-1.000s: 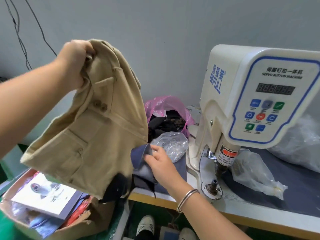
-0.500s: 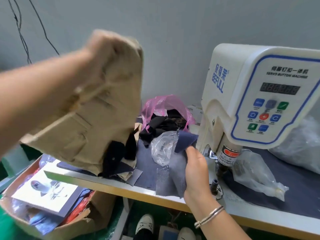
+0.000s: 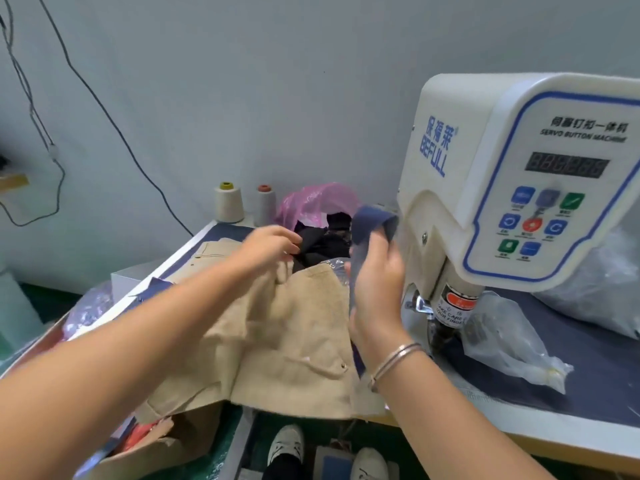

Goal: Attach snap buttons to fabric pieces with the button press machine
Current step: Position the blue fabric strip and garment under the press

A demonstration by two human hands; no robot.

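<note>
Holding a navy strip [image 3: 372,225] upright beside the press [image 3: 502,188], the right hand [image 3: 377,292] grips it firmly. The left hand [image 3: 268,247] lies loosely open on the tan garment [image 3: 294,341]. Loading seems next: the strip must reach the die, hidden behind the wrist.

The table [image 3: 588,403] has a dark blue-grey top with a pale front edge. A tan garment [image 3: 294,341] lies spread on it under the left hand [image 3: 268,245] and just left of the right hand [image 3: 375,289]. Beyond the left hand's fingers sit a pile of black cloth [image 3: 325,242] and a pink bag [image 3: 315,200]; farther back stand two thread cones [image 3: 228,202]. Right of the right hand stands the white button machine [image 3: 519,174], with a clear plastic bag [image 3: 509,344] beside its base.
</note>
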